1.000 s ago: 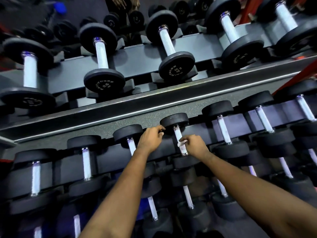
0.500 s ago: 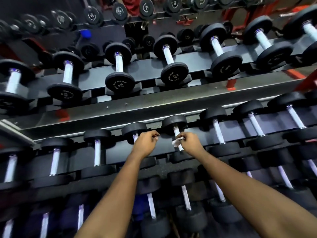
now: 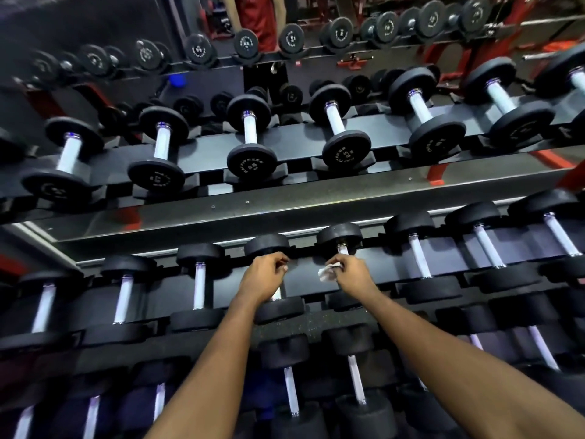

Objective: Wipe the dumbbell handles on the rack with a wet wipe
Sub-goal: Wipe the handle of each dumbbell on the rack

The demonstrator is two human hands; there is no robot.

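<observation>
Two-handed at middle tier of rack point(image 3: 307, 280): pinches crumpled white wet wipe point(image 3: 327, 273) in right hand point(image 3: 354, 274), clasps pale dumbbell handle point(image 3: 276, 293) with left hand point(image 3: 264, 275).

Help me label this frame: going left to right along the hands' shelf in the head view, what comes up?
leftmost handle, second handle, third handle, left hand, wet wipe, right hand, next handle, farther handle, rightmost handle

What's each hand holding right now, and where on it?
The right hand pinches a crumpled wipe by one end, beside a dumbbell handle. The left hand curls over the next handle; whether it grips cannot be told.
</observation>
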